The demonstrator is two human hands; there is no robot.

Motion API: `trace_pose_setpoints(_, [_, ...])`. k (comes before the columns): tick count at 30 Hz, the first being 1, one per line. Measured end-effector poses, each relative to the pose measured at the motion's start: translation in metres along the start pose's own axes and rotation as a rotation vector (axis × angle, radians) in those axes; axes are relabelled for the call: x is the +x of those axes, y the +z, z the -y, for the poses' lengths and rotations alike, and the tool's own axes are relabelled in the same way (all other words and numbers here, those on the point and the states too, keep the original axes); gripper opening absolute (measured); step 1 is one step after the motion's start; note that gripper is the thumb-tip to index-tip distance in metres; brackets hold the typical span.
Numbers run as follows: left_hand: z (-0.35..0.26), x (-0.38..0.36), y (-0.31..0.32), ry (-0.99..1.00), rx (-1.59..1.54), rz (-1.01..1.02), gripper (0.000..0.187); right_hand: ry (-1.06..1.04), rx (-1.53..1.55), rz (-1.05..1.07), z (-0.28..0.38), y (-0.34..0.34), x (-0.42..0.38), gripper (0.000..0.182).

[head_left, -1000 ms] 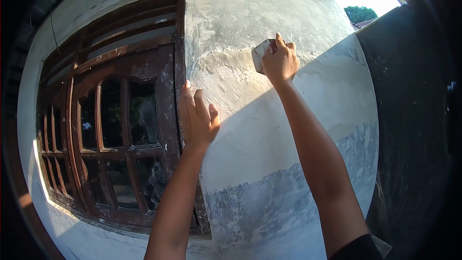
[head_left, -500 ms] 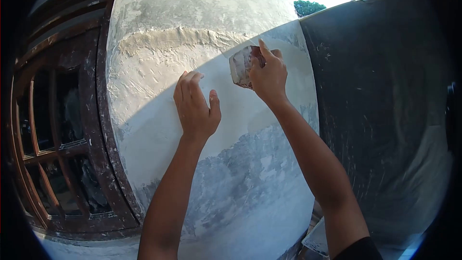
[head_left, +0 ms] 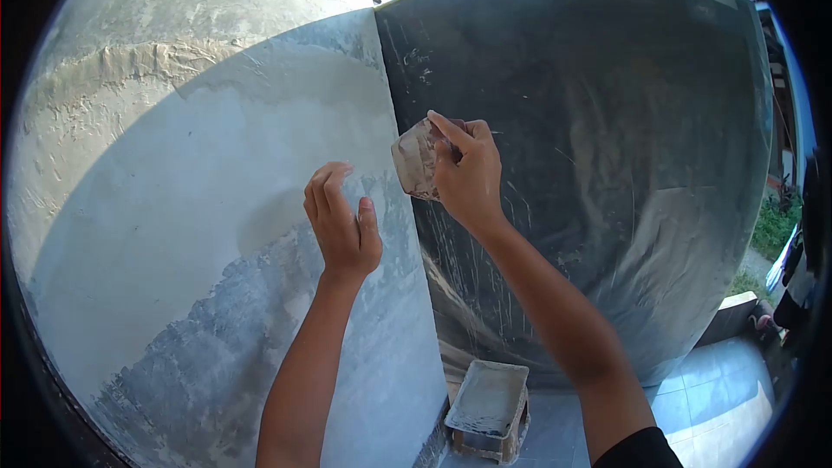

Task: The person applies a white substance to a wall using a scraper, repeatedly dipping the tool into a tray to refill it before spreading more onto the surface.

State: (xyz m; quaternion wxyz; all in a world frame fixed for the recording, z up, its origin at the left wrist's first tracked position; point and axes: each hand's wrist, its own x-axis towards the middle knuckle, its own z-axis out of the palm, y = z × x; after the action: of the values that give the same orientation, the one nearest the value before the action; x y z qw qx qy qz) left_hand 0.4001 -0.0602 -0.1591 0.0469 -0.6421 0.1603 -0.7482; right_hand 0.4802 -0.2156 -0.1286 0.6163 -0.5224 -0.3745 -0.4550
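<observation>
R hand (head_left: pixel 468 175) clamps a plaster-caked sanding pad (head_left: pixel 414 160) at wall edge (head_left: pixel 381 113), L hand (head_left: pixel 340 221) loosely curled, empty, on plaster; smoothing underway, needs light even strokes.

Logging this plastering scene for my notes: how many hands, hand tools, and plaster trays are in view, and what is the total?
Hands: 2, the left hand against the wall and the right hand.
Hand tools: 1, a plaster-smeared pad gripped in the right hand.
Plaster trays: 1, the tray on the floor.
Total: 4
</observation>
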Motion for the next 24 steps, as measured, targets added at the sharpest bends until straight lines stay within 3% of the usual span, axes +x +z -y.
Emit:
trace_pose_setpoints(11, [-0.056,-0.085,0.116,-0.149,-0.283,0.112,0.035,0.182,-0.149,0.072,-0.127,-0.081,-0.039,0.039])
trace_pose_setpoints(24, [-0.079,-0.270,0.183,-0.516,-0.456,0.455,0.036,0.507,-0.261,0.222,-0.271,-0.097,-0.167,0.042])
